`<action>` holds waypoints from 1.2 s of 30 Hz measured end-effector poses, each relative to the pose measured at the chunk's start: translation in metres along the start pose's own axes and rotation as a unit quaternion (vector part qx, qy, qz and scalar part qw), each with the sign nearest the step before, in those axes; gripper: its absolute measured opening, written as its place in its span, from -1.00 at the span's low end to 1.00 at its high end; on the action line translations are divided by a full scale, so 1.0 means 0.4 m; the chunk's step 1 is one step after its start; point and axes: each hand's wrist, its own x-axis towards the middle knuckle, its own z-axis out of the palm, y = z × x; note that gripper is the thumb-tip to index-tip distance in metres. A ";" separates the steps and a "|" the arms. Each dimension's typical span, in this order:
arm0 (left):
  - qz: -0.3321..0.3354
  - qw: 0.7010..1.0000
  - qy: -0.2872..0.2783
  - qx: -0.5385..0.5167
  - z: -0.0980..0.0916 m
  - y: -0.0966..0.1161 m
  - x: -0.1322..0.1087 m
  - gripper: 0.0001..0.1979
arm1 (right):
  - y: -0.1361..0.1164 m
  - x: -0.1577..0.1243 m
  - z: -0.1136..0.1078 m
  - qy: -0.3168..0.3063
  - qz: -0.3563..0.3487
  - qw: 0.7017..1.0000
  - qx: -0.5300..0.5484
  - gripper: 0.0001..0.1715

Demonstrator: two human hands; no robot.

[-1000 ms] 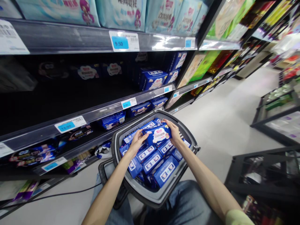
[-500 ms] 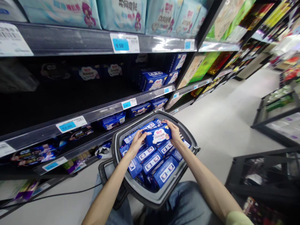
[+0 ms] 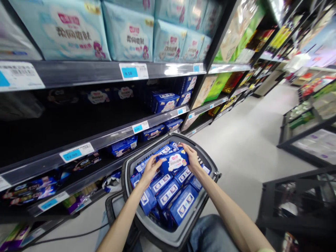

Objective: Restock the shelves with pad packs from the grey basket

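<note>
A grey shopping basket (image 3: pixel 207 164) rests on my lap, filled with several blue packs (image 3: pixel 168 191). Both hands grip one blue pack with a white label (image 3: pixel 174 161) just above the others. My left hand (image 3: pixel 150 169) holds its left end with the fingers curled over it. My right hand (image 3: pixel 190 156) clasps its right end.
Dark store shelves (image 3: pixel 110 134) run along the left with price tags (image 3: pixel 76 152) on their edges. More blue packs (image 3: pixel 164 101) stand on the middle shelf, pale blue bags (image 3: pixel 127 35) above. A grey aisle floor (image 3: pixel 249 140) stretches ahead. Black racks (image 3: pixel 296 196) stand at the right.
The view has tilted upward, so basket and hands sit lower in the picture. Both hands still hold the same pack over the basket.
</note>
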 end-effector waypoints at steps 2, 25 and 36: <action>0.014 1.000 -0.009 0.000 -0.002 -0.010 0.003 -0.37 | 0.002 0.003 -0.001 0.000 -0.005 1.000 -0.002 -0.57; 0.128 0.965 0.046 0.224 0.002 -0.015 -0.004 -0.35 | 0.054 0.072 -0.030 0.046 0.010 0.997 0.067 -0.54; 0.317 0.901 0.188 0.230 0.031 0.213 0.022 -0.36 | 0.052 0.068 -0.035 0.015 0.014 0.999 0.025 -0.35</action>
